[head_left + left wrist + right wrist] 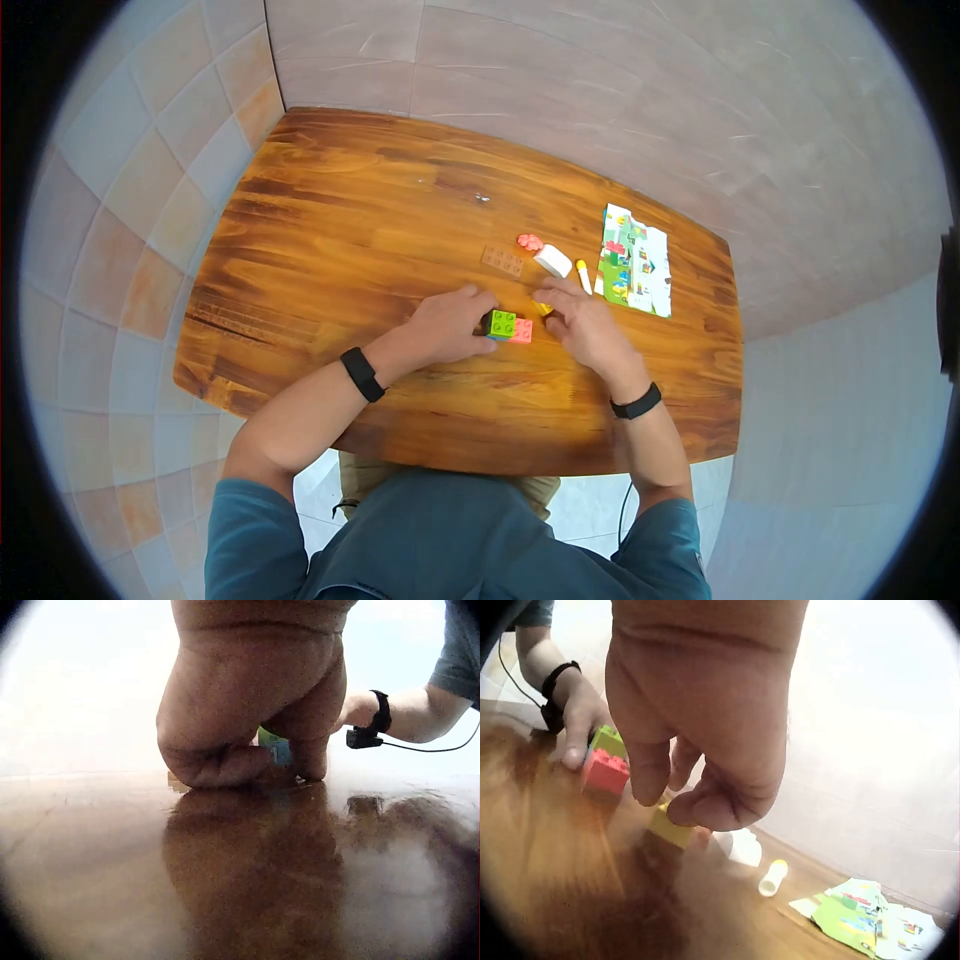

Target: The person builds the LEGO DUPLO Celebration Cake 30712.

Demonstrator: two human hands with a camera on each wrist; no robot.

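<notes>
Pinching yellow brick [672, 829] with my right hand [592, 332]; left hand [443, 326] clamps brick stack [509, 326], blue part [280, 753] plainer from left wrist.

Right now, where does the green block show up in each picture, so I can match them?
Head view: green block, just below center, beside the left hand.
Left wrist view: only a sliver, slightly above and right of center, in the gap under the palm.
Right wrist view: upper left, behind the pinkish-red block.
Shared landmark: the left hand.
</notes>
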